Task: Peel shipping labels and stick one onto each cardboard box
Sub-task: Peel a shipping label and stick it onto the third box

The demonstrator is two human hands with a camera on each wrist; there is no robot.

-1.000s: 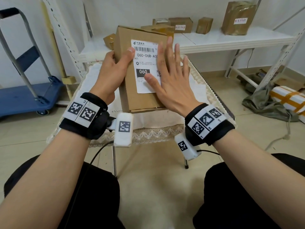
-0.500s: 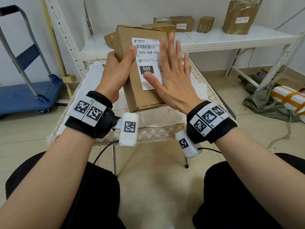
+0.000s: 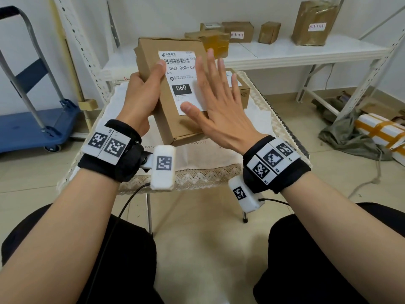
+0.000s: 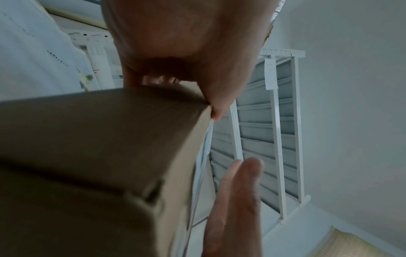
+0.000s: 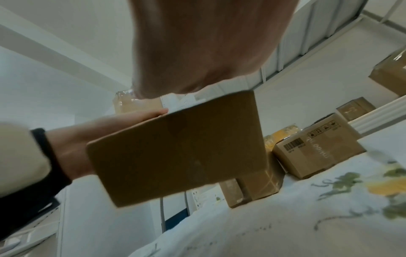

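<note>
From the head view, the left hand (image 3: 140, 99) grips the left edge of a cardboard box (image 3: 166, 119), its thumb lying across the front face and touching the edge of the white shipping label (image 3: 182, 82) stuck there. The box is held up, tilted, above the near part of a small counter (image 3: 252, 119) covered with a white lace-edged cloth. The right hand (image 3: 217, 108) lies flat with fingers straight and spread over the right side of the label; whether the palm presses on it or sits just off it cannot be told here. A second box (image 3: 242, 93) rests on the counter behind the right hand. Farther back, a white shelf (image 3: 306, 53) carries several more boxes, and a blue trolley (image 3: 32, 126) stands at the far left.

From the left wrist view, the left hand (image 4: 186, 43) curls round the corner of the box (image 4: 98, 147), thumb tip on the labelled face. The straight fingers (image 4: 237, 200) of the right hand lie just beside that face.

From the right wrist view, the box (image 5: 175, 147) shows its bare underside, raised off the cloth, with the left hand (image 5: 105, 128) wrapped on its left edge. The right hand (image 5: 208, 43) fills the top, blurred.
</note>
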